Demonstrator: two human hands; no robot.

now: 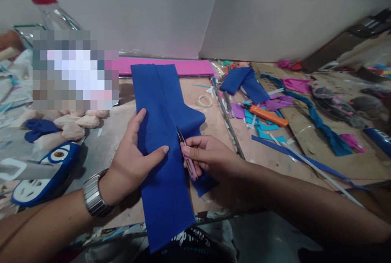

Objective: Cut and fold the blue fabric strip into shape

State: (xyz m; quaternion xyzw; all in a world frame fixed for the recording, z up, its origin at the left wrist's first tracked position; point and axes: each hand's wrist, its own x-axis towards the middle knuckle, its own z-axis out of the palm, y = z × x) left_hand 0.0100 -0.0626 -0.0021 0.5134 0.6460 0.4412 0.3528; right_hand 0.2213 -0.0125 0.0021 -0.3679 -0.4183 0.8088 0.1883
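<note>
Blue cloth [160, 122] overhangs table [216, 129] (front edge).

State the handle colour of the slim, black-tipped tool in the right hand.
Pink handle, seen best in the head view.

Light is dim, and the edges look stretched.
</note>
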